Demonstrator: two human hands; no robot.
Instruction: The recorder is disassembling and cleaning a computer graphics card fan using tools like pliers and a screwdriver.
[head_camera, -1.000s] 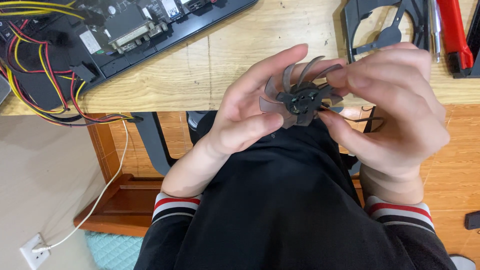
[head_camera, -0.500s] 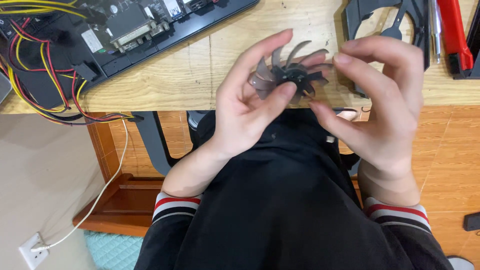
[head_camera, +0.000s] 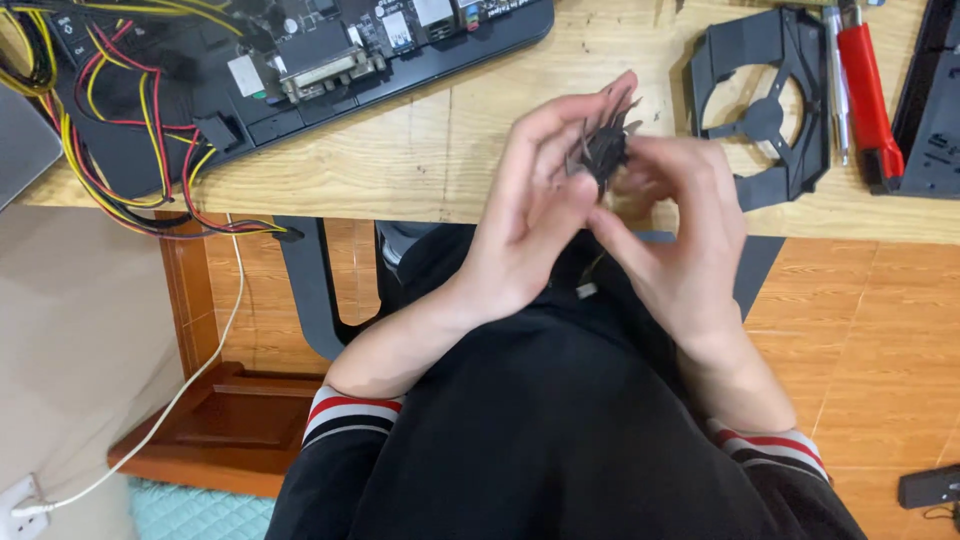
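Wooden desk; blurred dark fan

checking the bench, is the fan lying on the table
No, both hands, left hand and right hand, hold the fan up above the table.

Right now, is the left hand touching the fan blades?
Touching. The head view shows the left hand with its fingers wrapped against the dark fan; the right hand pinches it from the other side.

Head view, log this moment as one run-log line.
left hand: holds fan | right hand: holds fan | small dark fan: edge-on, above wooden table edge
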